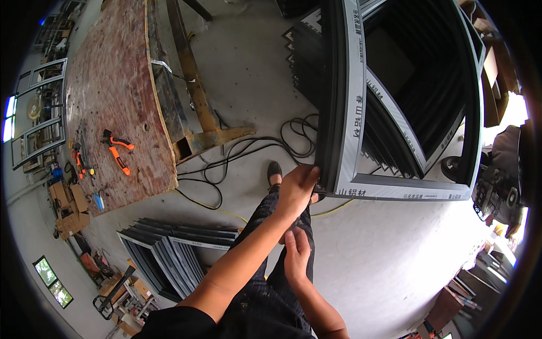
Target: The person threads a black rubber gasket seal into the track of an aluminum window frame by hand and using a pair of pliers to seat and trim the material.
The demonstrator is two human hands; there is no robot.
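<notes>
A dark aluminium window frame (350, 113) with pale protective film stands upright at the right of the head view. At its lower left corner my left hand (297, 195) is closed on the frame's edge; part of its fingers is hidden behind the hand. Below that, in front of my thighs, my right hand (297, 257) is loosely open with nothing visible in it, apart from the frame. Several similar dark frames (395, 116) lean in a stack behind the held one.
A worn wooden workbench (113, 73) at the left carries orange-handled pliers (118, 152) and other hand tools. Black cables (243, 150) loop over the floor beside a rusty metal beam (220, 135). More frames (175, 254) are stacked at lower left. A person (505, 164) is at the right edge.
</notes>
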